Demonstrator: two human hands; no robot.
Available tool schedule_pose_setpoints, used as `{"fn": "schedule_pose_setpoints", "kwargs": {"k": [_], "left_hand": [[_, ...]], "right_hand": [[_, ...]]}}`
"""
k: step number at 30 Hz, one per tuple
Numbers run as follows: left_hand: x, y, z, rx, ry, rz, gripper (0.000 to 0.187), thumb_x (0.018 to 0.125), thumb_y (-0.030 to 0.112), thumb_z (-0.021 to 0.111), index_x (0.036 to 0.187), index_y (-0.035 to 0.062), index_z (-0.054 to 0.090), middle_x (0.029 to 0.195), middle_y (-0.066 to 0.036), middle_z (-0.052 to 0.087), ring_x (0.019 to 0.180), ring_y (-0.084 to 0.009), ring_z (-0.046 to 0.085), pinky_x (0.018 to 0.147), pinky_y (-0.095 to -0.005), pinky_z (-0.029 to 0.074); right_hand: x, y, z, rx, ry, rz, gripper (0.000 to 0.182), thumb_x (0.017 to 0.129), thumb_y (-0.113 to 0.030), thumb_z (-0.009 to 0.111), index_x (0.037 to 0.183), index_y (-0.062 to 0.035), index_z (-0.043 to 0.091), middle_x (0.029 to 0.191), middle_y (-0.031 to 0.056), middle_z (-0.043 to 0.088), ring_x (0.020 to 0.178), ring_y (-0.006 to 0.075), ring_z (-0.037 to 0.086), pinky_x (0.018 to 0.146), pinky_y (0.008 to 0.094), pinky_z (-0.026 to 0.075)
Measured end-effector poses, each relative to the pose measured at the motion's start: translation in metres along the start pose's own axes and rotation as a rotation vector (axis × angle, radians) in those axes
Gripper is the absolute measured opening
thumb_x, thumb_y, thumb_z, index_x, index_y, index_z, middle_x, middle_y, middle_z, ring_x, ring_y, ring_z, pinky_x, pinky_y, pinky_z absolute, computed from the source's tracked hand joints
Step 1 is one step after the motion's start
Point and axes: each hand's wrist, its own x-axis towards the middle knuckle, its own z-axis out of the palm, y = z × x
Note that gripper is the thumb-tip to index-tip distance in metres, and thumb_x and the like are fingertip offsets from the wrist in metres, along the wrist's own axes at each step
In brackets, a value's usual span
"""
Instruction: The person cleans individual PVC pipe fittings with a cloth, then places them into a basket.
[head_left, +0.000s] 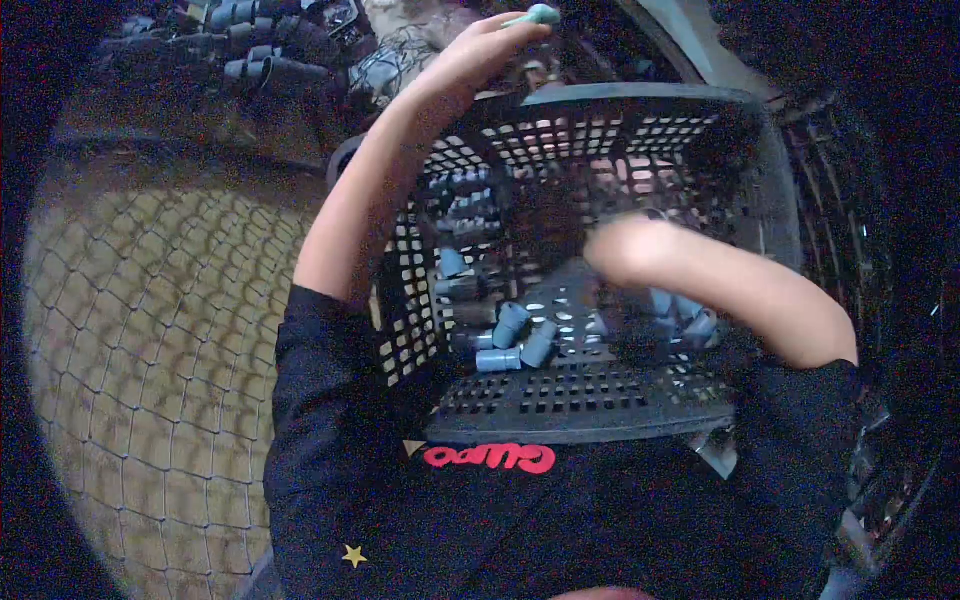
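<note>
Left hand (pixel 490 48) holding green item (pixel 543 14), black crate (pixel 590 430)

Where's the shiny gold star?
The gold star is low on the left side of the head view, on the front of the black shirt, below and left of the red letters.

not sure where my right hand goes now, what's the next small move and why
I'd probably ease the right hand down toward the loose blue pieces by the crate's near wall: it is already inside the crate, and they lie uncovered, while the left hand is beyond the far rim. Blur hides whether the right holds anything.
</note>
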Motion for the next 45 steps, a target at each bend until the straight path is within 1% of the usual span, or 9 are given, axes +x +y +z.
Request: {"fn": "schedule_pose_setpoints", "kwargs": {"k": [2,4,9,12,24,30,36,42,45], "left_hand": [[0.013,-0.014,0.002,-0.084,-0.058,0.075,0.043,0.091,0.037,0.06,0.126,0.0122,0.056,0.105,-0.003,0.063,0.09,-0.0147,0.06,0.073,-0.0298,0.048],[0.012,-0.002,0.006,-0.178,-0.148,0.014,0.037,0.093,0.033,0.06,0.124,0.0146,0.052,0.089,-0.007,0.066,0.078,-0.0276,0.066,0.064,-0.0374,0.05],[0.003,-0.001,0.009,-0.044,-0.095,0.07,0.046,0.091,0.036,0.06,0.126,0.0063,0.057,0.111,-0.001,0.063,0.099,-0.0104,0.057,0.084,-0.026,0.046],[0.004,-0.004,0.01,-0.064,-0.064,0.161,0.032,0.09,0.029,0.061,0.114,0.0064,0.06,0.075,0.006,0.052,0.061,-0.0047,0.044,0.05,-0.0225,0.033],[-0.001,0.009,0.015,0.011,-0.046,0.051,0.042,0.09,0.03,0.062,0.125,0.0063,0.057,0.089,0.005,0.058,0.071,-0.0045,0.047,0.061,-0.0205,0.035],[-0.005,0.019,0.021,-0.219,0.085,-0.021,0.038,0.096,0.031,0.056,0.126,0.0079,0.056,0.082,0.006,0.055,0.061,-0.0038,0.044,0.049,-0.022,0.034],[-0.015,0.01,0.015,-0.031,0.317,0.389,0.038,0.094,0.016,0.053,0.13,0.0018,0.051,0.081,0.0,0.055,0.058,-0.004,0.047,0.049,-0.0211,0.039],[-0.054,0.048,0.043,0.868,0.317,1.095,0.041,0.076,0.009,0.066,0.115,0.0029,0.058,0.077,-0.011,0.064,0.062,-0.0236,0.063,0.057,-0.0344,0.047],[-0.057,0.051,0.051,0.845,0.398,0.982,0.039,0.073,0.011,0.067,0.111,0.0072,0.06,0.075,-0.011,0.065,0.06,-0.0279,0.062,0.057,-0.038,0.047]], "right_hand": [[0.01,-0.008,0.008,0.016,-0.29,-0.042,0.025,0.078,-0.023,0.069,0.094,-0.004,0.07,0.096,0.0156,0.069,0.091,0.0303,0.067,0.076,0.0437,0.053],[0.009,-0.013,0.017,0.214,-0.169,-0.098,0.025,0.078,-0.023,0.069,0.096,-0.0064,0.071,0.098,0.0137,0.069,0.093,0.028,0.066,0.078,0.0409,0.053],[0.01,-0.03,0.035,0.87,0.202,-0.362,0.026,0.078,-0.025,0.07,0.101,-0.0124,0.072,0.104,0.009,0.07,0.096,0.0221,0.065,0.084,0.0338,0.051],[0.02,-0.043,0.041,1.02,0.24,-0.468,0.028,0.078,-0.026,0.07,0.103,-0.0142,0.073,0.105,0.0078,0.07,0.097,0.0205,0.065,0.085,0.0319,0.05],[0.064,0.01,0.019,0.019,-0.219,-0.228,0.033,0.082,-0.031,0.065,0.105,-0.0076,0.069,0.1,0.0171,0.067,0.092,0.0302,0.063,0.082,0.0432,0.049],[-0.028,0.056,-0.043,0.55,0.645,-0.439,0.041,0.091,-0.037,0.052,0.112,-0.0019,0.054,0.097,0.0168,0.066,0.091,0.0282,0.064,0.07,0.0421,0.053],[-0.096,0.108,-0.057,1.599,0.99,-0.724,0.028,0.094,-0.031,0.044,0.103,-0.0083,0.057,0.094,0.0076,0.064,0.078,0.0173,0.063,0.052,0.0264,0.047],[-0.071,0.105,-0.055,1.649,1.322,-0.575,0.04,0.096,-0.036,0.043,0.127,-0.0112,0.052,0.1,0.0053,0.063,0.087,0.0126,0.06,0.067,0.0283,0.049],[-0.071,0.082,-0.052,1.532,1.364,-0.485,0.042,0.101,-0.039,0.035,0.112,-0.0071,0.06,0.098,0.0053,0.063,0.091,0.014,0.058,0.084,0.029,0.044]]}}
